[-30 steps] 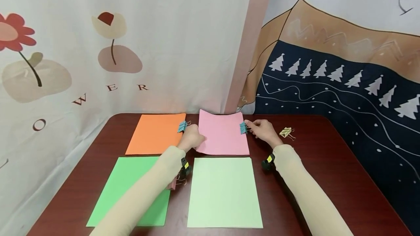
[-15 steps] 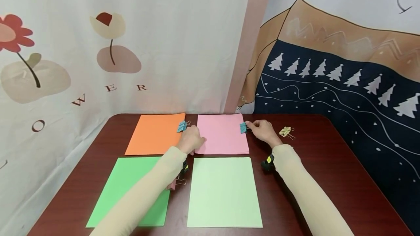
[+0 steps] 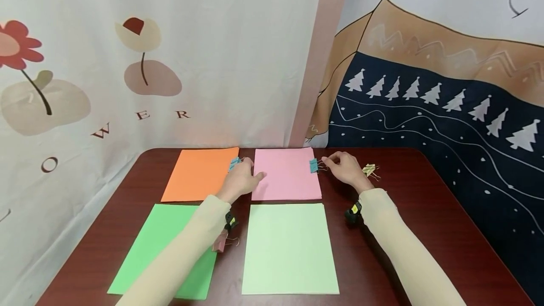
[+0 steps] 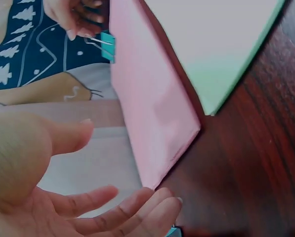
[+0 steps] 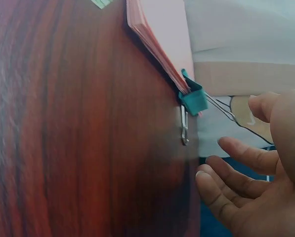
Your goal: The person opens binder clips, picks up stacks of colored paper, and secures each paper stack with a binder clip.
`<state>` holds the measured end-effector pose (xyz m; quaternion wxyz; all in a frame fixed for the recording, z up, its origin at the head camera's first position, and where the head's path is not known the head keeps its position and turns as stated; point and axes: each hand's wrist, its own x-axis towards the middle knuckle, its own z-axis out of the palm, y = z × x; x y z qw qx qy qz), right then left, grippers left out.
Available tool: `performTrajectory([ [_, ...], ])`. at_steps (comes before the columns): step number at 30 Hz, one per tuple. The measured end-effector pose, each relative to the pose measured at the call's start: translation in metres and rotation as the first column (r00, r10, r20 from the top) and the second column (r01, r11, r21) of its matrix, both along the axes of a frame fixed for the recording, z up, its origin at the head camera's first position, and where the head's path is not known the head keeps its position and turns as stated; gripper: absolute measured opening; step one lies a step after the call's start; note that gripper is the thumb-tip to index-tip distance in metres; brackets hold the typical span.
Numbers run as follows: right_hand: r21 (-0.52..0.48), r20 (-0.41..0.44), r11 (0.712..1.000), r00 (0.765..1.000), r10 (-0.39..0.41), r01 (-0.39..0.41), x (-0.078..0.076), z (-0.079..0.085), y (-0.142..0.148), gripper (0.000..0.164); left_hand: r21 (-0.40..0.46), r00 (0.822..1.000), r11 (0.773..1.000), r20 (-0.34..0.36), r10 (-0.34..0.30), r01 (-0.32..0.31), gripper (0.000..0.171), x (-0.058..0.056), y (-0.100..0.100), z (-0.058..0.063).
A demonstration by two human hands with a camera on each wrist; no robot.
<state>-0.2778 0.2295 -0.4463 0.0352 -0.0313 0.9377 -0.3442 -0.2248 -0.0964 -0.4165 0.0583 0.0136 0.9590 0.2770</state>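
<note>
A stack of pink paper (image 3: 284, 178) lies at the back middle of the table, with a teal binder clip (image 3: 313, 165) biting its right edge. Just right of that clip is my right hand (image 3: 345, 170); in the right wrist view its fingers (image 5: 236, 153) are spread loosely, off the clip's wire handles. My left hand (image 3: 239, 181) hovers between the orange paper (image 3: 197, 174) and the pink stack, its thumb over the pink left edge in the head view. Relaxed, empty fingers (image 4: 83, 202) show in the left wrist view. Another teal binder clip (image 3: 234, 163) on the orange paper is partly hidden by that hand.
Green paper (image 3: 170, 235) lies front left under my left forearm, a pink binder clip (image 3: 220, 241) on its right edge. Pale green paper (image 3: 290, 249) lies front middle. A yellow binder clip (image 3: 370, 170) rests on the dark wooden table (image 3: 416, 192) beyond my right wrist.
The pink stack's raised, bowed back edge has settled flat. My right hand has let go of the teal clip and drawn right; my left hand has come off the pink stack's left edge.
</note>
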Motion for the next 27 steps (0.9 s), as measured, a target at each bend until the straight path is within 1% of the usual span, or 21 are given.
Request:
performTrajectory([
  [5,0.004,-0.036,1.000,0.999,-0.008,0.008,0.003,0.008,0.009,0.055,0.071,0.997,0.997,-0.071,-0.034,0.039,0.061,0.004,-0.006,0.013],
  [8,0.003,-0.050,1.000,0.999,-0.016,0.016,0.006,0.013,0.014,0.055,0.125,0.993,0.990,-0.102,-0.056,0.069,0.063,0.005,-0.010,0.022],
  [11,0.003,-0.065,1.000,0.998,-0.025,0.026,0.009,0.018,0.021,0.052,0.153,0.988,0.984,-0.134,-0.072,0.092,0.065,0.007,-0.013,0.030],
  [13,0.006,-0.079,1.000,0.997,-0.027,0.028,0.012,0.021,0.026,0.051,0.164,0.985,0.981,-0.152,-0.080,0.105,0.066,0.010,-0.015,0.035],
  [15,0.010,-0.092,1.000,0.995,-0.028,0.029,0.015,0.025,0.032,0.051,0.168,0.982,0.978,-0.168,-0.091,0.120,0.067,0.016,-0.018,0.038],
  [17,0.017,-0.099,0.999,0.995,-0.032,0.034,0.019,0.027,0.038,0.052,0.181,0.980,0.975,-0.173,-0.101,0.132,0.068,0.025,-0.019,0.041],
  [20,0.031,-0.110,0.999,0.993,-0.034,0.038,0.025,0.029,0.048,0.055,0.191,0.975,0.969,-0.185,-0.119,0.154,0.067,0.039,-0.019,0.042],
  [24,0.045,-0.106,0.998,0.994,-0.035,0.040,0.031,0.029,0.062,0.059,0.194,0.973,0.965,-0.185,-0.138,0.173,0.068,0.057,-0.018,0.038],
  [27,0.053,-0.104,0.998,0.994,-0.037,0.043,0.035,0.028,0.070,0.062,0.197,0.976,0.964,-0.162,-0.146,0.177,0.073,0.068,-0.017,0.034],
])
